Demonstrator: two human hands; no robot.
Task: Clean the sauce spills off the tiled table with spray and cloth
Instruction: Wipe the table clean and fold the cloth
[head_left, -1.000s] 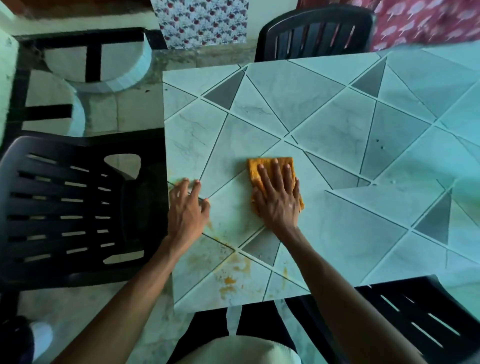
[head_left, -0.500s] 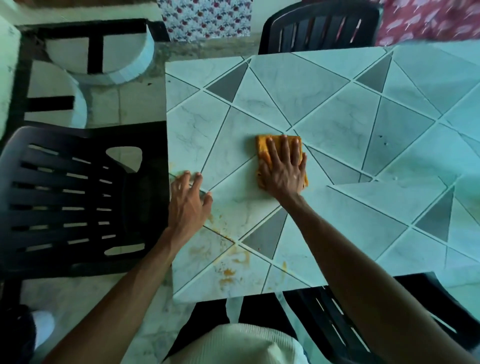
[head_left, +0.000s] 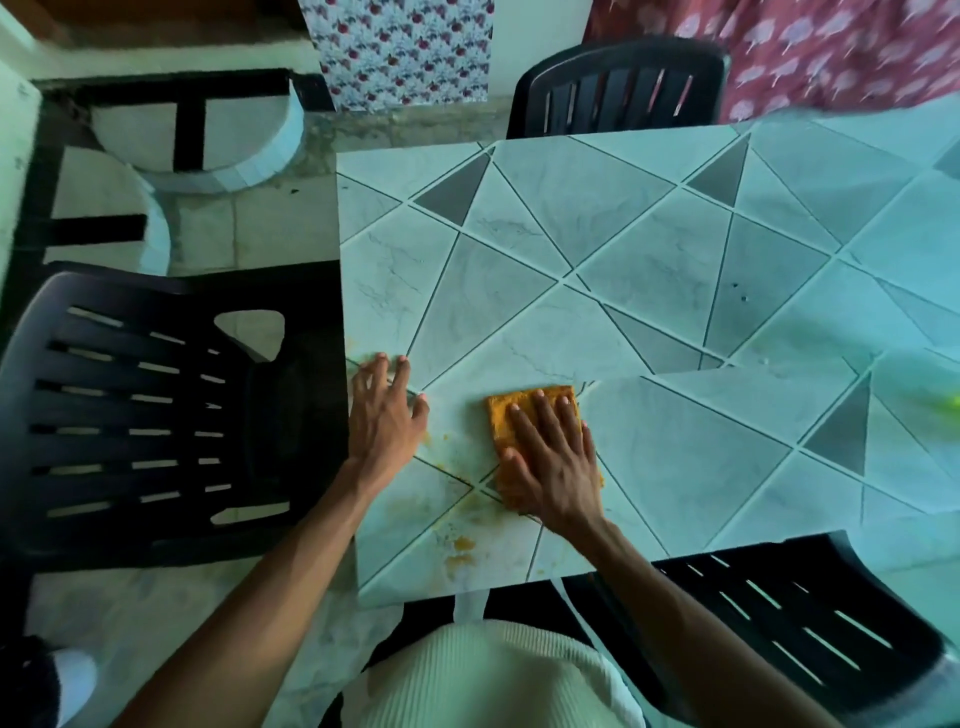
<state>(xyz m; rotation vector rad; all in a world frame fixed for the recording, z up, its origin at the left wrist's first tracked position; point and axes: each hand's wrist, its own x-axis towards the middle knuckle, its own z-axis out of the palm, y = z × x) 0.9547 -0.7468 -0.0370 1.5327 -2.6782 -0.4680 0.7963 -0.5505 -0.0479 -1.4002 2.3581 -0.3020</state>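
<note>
**Flat hand works the cloth toward the sauce**

The tiled tabletop (head_left: 649, 270) carries everything. The orange cloth (head_left: 500, 426) lies on it near its front-left corner, which is where the mess is. Three black plastic chairs ring it: one (head_left: 130, 415) well left of the cloth, one (head_left: 618, 88) far beyond it, and one (head_left: 810, 623) near and to its right. None of them blocks the wiping area.

The right hand (head_left: 550, 467) lies spread on the cloth with straight fingers, pressing rather than gripping. This likely puts even weight on the tiles. The left hand (head_left: 384, 421), just left of the cloth, rests flat and open on the tabletop and holds nothing; it is probably a brace.

Sauce spills (head_left: 460, 551) remain just nearer than the cloth, with fainter smears between the cloth and the left hand, so the wiping looks unfinished. I cannot make out any spray bottle; there is only a greenish blur far to the right of the cloth.
</note>
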